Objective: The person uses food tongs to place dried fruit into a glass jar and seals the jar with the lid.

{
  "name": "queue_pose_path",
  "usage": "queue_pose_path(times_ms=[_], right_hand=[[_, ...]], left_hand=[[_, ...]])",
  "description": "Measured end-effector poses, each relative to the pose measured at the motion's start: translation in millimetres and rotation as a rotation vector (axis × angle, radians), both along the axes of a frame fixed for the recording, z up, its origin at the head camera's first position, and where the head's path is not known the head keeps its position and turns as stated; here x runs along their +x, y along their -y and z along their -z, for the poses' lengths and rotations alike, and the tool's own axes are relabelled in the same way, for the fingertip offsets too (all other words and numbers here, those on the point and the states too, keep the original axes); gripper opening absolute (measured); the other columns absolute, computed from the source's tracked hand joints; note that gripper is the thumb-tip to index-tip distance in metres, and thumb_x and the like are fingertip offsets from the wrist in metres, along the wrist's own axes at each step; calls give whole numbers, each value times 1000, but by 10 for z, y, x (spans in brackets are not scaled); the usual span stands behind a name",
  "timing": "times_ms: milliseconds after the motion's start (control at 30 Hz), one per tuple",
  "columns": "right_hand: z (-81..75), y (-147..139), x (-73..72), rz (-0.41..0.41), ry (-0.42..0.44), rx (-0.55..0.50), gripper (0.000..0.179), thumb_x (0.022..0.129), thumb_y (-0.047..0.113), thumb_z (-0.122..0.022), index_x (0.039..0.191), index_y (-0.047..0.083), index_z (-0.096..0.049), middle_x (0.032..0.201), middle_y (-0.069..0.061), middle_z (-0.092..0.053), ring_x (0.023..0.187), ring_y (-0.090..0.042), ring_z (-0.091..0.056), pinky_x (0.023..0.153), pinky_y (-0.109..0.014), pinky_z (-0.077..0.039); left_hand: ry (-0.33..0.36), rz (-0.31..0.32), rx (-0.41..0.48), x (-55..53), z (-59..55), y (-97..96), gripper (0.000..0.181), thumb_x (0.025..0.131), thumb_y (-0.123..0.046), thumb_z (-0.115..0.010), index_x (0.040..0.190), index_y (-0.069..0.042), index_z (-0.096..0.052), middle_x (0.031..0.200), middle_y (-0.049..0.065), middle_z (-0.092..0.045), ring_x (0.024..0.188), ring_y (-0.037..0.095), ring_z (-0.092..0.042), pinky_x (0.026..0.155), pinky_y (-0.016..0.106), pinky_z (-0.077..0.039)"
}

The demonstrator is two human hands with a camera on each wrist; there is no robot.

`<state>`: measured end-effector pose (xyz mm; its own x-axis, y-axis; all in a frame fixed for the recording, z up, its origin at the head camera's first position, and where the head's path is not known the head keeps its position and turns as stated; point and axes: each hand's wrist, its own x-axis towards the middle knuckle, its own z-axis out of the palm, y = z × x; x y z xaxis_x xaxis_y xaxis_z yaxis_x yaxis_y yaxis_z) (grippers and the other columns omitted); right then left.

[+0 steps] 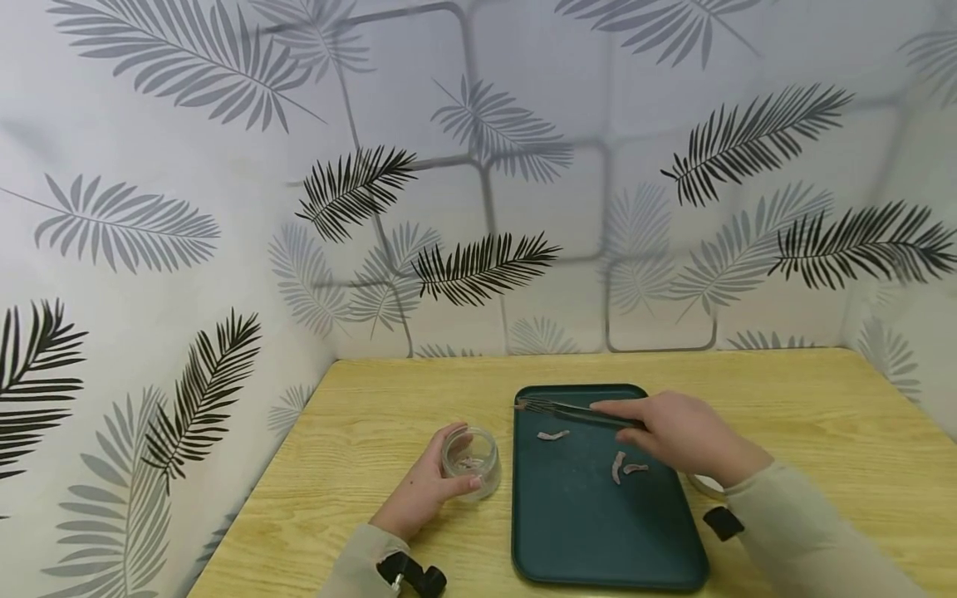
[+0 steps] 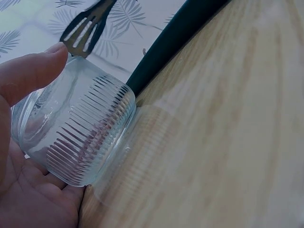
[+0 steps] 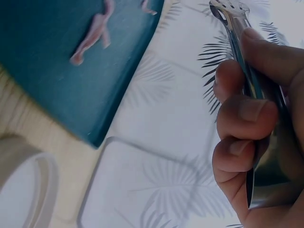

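My left hand holds a clear glass jar from its left side, thumb across the front. Through the ribbed wall, some pinkish bits show in the bottom. My right hand grips metal tongs with slotted, fork-like ends. Those ends are over the far left corner of the dark green tray, with a small pinkish bit showing at the tips in the head view. On the tray lie a pale pinkish strip at the far left, and two more strips near the middle right.
A round pale lid lies right of the tray, partly hidden by the right wrist; it also shows in the right wrist view. The wooden table meets leaf-patterned walls at the back and left.
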<state>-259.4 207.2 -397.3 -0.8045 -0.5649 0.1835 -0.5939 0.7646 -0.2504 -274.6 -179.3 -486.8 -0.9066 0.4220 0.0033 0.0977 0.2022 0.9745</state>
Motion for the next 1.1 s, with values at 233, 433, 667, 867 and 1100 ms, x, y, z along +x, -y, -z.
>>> queue_pose_path(times_ms=[233,433,667,867,1100], right_hand=[[-76,142,104,-39,-5,-14,52,98,31,-68,148,32,-55,55,19,-42,42,-1,-33,46,-24,-32],[-138,276,191,-99,14,-39,53,97,33,-67,148,34,-53,61,24,-49,45,1,-39,46,-24,-33],[-154,448,253,-143,-1,-32,53,97,33,-68,148,35,-54,58,21,-45,44,1,-36,45,-23,-30],[-133,536,260,-145,-36,-17,55,95,37,-69,148,38,-53,60,22,-42,45,-1,-35,44,-24,-31],[-107,504,253,-134,-34,-44,55,95,38,-69,148,34,-53,66,24,-48,48,1,-38,47,-24,-33]], left_hand=[[0,-1,0,-8,9,2,92,90,-30,-79,160,-15,-22,160,9,-35,148,26,-29,114,50,-30],[-8,-5,-7,-36,29,12,91,90,-29,-79,160,-16,-23,159,6,-36,148,24,-30,113,47,-33],[-13,-19,-22,-41,20,17,92,90,-29,-79,161,-16,-22,157,5,-38,146,26,-34,114,51,-30],[-10,-36,-34,-33,14,14,90,90,-30,-80,160,-18,-24,152,7,-42,138,28,-41,112,53,-30],[-12,-8,4,-17,20,1,88,91,-23,-79,159,-15,-25,157,8,-38,145,28,-34,114,51,-29]])
